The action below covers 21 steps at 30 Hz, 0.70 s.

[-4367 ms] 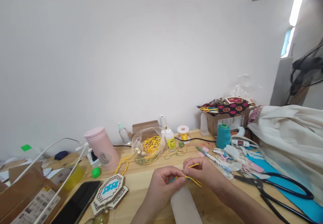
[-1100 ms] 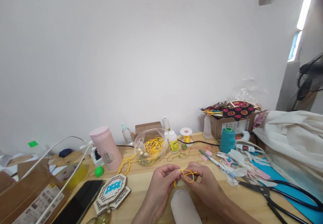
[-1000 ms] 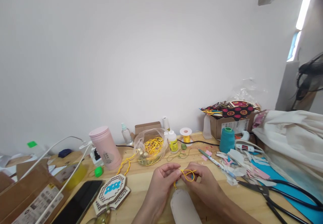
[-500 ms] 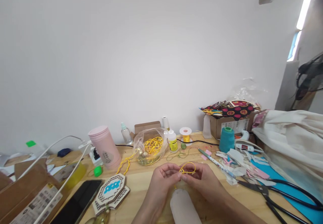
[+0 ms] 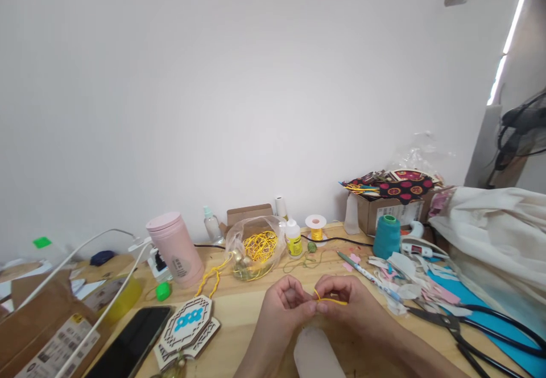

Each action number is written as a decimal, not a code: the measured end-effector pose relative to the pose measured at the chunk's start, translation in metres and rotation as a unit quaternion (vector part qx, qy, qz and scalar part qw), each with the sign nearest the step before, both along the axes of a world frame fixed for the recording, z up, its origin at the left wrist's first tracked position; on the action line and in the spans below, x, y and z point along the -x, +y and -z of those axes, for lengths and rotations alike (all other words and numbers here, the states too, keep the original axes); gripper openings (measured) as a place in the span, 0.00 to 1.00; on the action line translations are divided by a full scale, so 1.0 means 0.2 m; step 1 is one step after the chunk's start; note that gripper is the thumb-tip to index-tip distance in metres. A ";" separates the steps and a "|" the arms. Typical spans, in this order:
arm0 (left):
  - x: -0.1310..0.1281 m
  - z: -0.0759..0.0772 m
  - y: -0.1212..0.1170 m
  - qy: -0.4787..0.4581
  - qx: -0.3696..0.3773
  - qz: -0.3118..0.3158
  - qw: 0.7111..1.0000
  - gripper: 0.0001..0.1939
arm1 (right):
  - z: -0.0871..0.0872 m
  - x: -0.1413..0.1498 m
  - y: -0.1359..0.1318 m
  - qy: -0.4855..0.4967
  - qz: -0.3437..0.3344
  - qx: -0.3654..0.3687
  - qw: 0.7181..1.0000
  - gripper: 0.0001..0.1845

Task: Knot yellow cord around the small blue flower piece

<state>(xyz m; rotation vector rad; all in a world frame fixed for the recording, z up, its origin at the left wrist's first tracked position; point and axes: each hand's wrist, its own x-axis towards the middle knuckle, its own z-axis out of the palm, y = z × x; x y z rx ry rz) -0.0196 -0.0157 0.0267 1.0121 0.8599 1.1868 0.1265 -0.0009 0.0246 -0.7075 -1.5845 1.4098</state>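
Observation:
My left hand (image 5: 290, 305) and my right hand (image 5: 343, 304) meet fingertip to fingertip above the near part of the table. Between thumb and finger, my right hand pinches a yellow cord (image 5: 331, 300), with a short length of it lying across the fingers. The left thumb and fingers are pressed together against the same cord, their exact hold partly hidden. Just below the hands is a whitish, round-ended object (image 5: 315, 352), cut off by the bottom of the view; its kind I cannot make out.
Left of my hands lie wooden octagonal pieces (image 5: 187, 324) and a black phone (image 5: 130, 341). Behind stand a bag of yellow cord (image 5: 260, 245), a glue bottle (image 5: 293, 239) and a pink tumbler (image 5: 176, 249). Scissors (image 5: 452, 324), fabric scraps and a teal thread spool (image 5: 387, 237) are on the right.
The open loop of yellow cord above my fingers has become a short, nearly straight piece lying over the right fingers. My hands have shifted slightly right in view.

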 end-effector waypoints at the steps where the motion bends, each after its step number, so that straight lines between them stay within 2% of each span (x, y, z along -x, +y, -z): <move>1: 0.00 0.00 0.00 -0.002 0.001 -0.001 1.000 0.14 | 0.00 0.00 0.00 -0.001 0.002 0.005 1.000 0.09; 9: -0.01 -0.02 -0.01 0.054 -0.013 -0.046 0.997 0.09 | 0.01 -0.01 0.01 0.037 -0.015 0.076 0.996 0.07; 12: -0.02 -0.02 -0.02 0.083 -0.013 -0.068 0.994 0.07 | 0.02 -0.02 0.03 0.045 -0.016 0.073 0.996 0.06; 18: -0.06 -0.03 -0.03 0.075 -0.006 -0.095 0.993 0.10 | 0.02 -0.03 0.05 0.057 0.005 0.050 0.997 0.06; 21: -0.06 -0.03 -0.03 0.126 -0.027 -0.097 0.987 0.07 | 0.01 -0.03 0.05 0.059 0.025 0.057 0.996 0.06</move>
